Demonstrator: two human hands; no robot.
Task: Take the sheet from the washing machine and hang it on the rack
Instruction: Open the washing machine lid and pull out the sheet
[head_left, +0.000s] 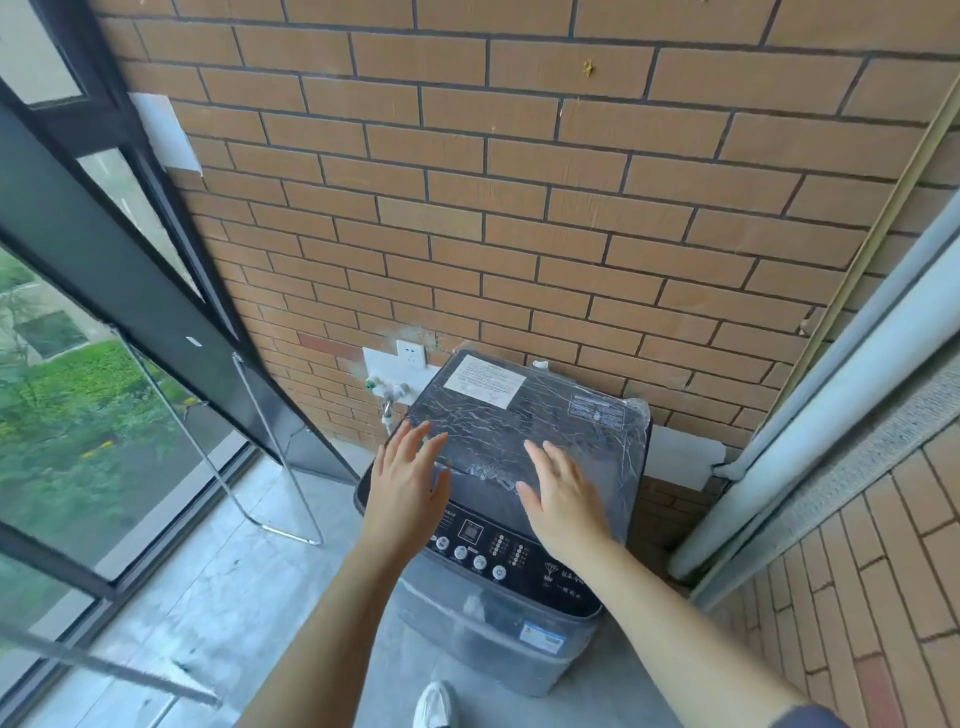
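Barely begun: lid shut, no sheet in sight.
The left hand (408, 480) and right hand (563, 499), fingers straight and spread, reach over the dark film-wrapped lid (519, 415) of the grey top-loading washing machine (498, 623); whether they touch it is unclear. The sheet is presumably inside, beneath them. The silver tubular rack (283, 532) stands well left of the left hand. Opening, lifting and hanging all remain.

Floor (208, 597): grey concrete, mottled with pale patches. Washing machine (498, 639) stands on it, back against the brick wall (519, 208). Rack (280, 525): thin metal tube frame, its looped foot flat on the floor left of the machine, beside the window (78, 415). One white shoe (435, 704) on the floor in front of the machine, at the bottom edge.
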